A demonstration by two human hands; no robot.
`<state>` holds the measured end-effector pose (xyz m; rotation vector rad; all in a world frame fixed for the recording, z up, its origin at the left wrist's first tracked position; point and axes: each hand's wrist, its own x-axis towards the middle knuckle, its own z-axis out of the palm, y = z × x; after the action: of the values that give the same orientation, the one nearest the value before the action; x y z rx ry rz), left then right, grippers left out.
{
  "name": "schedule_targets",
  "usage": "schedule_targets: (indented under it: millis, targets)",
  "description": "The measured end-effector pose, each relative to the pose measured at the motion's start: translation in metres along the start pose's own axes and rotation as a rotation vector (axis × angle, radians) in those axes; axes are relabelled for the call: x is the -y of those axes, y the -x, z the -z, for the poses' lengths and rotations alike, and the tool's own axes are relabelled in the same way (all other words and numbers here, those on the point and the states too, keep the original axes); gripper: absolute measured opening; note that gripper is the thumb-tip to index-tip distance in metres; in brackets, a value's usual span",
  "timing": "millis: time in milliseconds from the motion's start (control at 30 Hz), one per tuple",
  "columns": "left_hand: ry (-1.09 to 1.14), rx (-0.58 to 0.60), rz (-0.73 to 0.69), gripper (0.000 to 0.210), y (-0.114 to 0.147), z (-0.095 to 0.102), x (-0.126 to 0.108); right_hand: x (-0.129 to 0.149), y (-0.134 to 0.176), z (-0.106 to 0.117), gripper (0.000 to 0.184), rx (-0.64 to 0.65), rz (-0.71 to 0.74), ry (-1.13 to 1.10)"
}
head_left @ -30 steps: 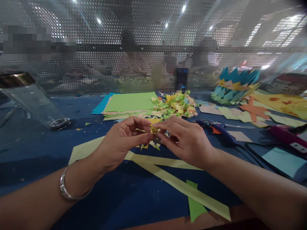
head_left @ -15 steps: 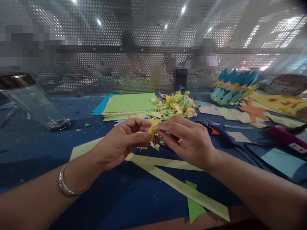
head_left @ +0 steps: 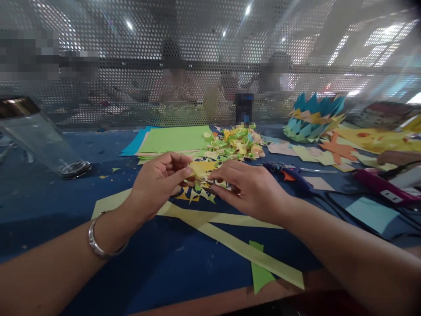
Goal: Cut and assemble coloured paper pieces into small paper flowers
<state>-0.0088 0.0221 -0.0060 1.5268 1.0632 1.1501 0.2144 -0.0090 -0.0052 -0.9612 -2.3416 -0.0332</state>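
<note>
My left hand [head_left: 158,182], with a silver bangle at the wrist, pinches a small yellow paper piece [head_left: 197,170] between thumb and fingers. Close to its right side is my right hand [head_left: 251,188], thumb and index finger apart; whether a fingertip touches the yellow piece I cannot tell. Beneath and behind the hands lie cut paper scraps [head_left: 190,194]. A heap of small folded paper pieces [head_left: 240,142] in yellow and green sits just beyond. Pale yellow paper strips [head_left: 243,246] cross the blue table in front of me, one over a green scrap [head_left: 261,272].
A glass bottle [head_left: 42,140] leans in view at left. Stacked coloured sheets [head_left: 179,139] lie behind. To the right are a blue glue gun [head_left: 291,173] with a cable, a purple glue gun [head_left: 381,186], a zigzag paper crown [head_left: 312,120] and another person's hand [head_left: 399,159].
My right fingers have come apart from their pinch at the yellow paper. My left hand has shifted slightly left with the piece. Another person's hand has appeared at the right edge.
</note>
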Motion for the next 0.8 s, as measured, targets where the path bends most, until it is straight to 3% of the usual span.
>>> schedule_targets:
  millis: [200,400,567,733,800]
  targets:
    - [-0.042,-0.004,-0.041,0.024,0.000,-0.002,0.000,-0.022,0.024,0.035,0.023,0.191,-0.334,0.249]
    - [0.067,0.007,0.033,0.022,0.005,-0.007,-0.003,-0.077,0.097,0.067,0.035,0.139,-0.797,0.527]
    - [0.073,0.012,0.048,0.023,0.007,-0.006,-0.002,-0.112,0.121,0.068,0.044,0.195,-0.984,0.351]
    - [0.001,0.061,0.032,0.025,0.010,-0.005,-0.003,-0.115,0.117,0.062,0.040,0.072,-1.141,0.101]
    - [-0.032,0.076,0.008,0.025,0.010,-0.005,-0.002,-0.107,0.118,0.062,0.036,-0.074,-1.126,-0.076]
